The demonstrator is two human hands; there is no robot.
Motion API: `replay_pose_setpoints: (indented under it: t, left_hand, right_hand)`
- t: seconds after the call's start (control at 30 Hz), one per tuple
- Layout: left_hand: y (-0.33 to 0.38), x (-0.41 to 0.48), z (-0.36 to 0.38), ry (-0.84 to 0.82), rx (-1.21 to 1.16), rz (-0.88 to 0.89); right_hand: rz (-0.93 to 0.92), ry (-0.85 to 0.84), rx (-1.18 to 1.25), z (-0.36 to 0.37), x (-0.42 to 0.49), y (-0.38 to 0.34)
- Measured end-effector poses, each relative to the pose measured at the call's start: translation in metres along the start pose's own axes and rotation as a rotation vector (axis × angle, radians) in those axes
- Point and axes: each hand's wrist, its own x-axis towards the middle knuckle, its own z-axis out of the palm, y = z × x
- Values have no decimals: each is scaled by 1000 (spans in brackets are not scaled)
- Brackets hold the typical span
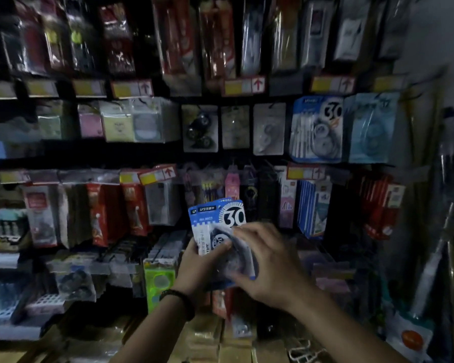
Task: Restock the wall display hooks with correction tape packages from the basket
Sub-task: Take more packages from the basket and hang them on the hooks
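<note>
I hold a small stack of blue-and-white correction tape packages (216,221), each marked with a big "30", upright in front of the wall display. My left hand (198,268) grips the stack from the left and below, thumb across the front. My right hand (266,260) covers the stack's lower right, fingers curled on the front package. Matching "30" packages (316,129) hang on a hook up and to the right. The basket is out of sight, except for a white wire piece (303,352) at the bottom edge that may belong to it.
The wall is packed with hanging stationery: red packs (134,208) at left, light blue tape packs (370,129) at far right, yellow price tags (243,86) on the rails. Boxes and a green item (159,284) sit on the low shelf below my hands.
</note>
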Motion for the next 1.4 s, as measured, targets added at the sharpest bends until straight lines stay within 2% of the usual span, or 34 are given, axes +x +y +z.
replay_pose_setpoints:
  t: [0.07, 0.2, 0.27, 0.37, 0.43, 0.5, 0.6, 0.77, 0.93, 1.2, 1.4]
  left_hand:
    - [12, 8, 17, 40, 46, 53]
    - [31, 20, 46, 8, 145, 160]
    - [42, 23, 58, -77, 145, 170]
    - [58, 33, 73, -225, 53, 122]
    - [68, 40, 80, -272, -1, 85]
    - [78, 48, 88, -304, 42, 93]
    - [91, 60, 95, -307, 140, 137]
    - [107, 87, 108, -227, 147, 203]
    - [123, 104, 123, -221, 209, 250]
    - [136, 126, 143, -192, 279, 297]
    - [133, 130, 149, -209, 316, 301]
  right_hand:
    - [45, -47, -83, 0, 8, -2]
    - [120, 16, -146, -17, 26, 4]
    - [168, 3, -70, -28, 35, 9]
    - [185, 28, -101, -46, 48, 20]
    - [211, 60, -99, -60, 57, 29]
    - [239, 104, -48, -74, 67, 42]
    - [240, 150, -74, -95, 78, 67]
    - [276, 237, -194, -124, 94, 115]
    - [311, 253, -316, -140, 111, 149]
    - [336, 292, -368, -147, 142, 168]
    - [347, 242, -431, -149, 152, 171]
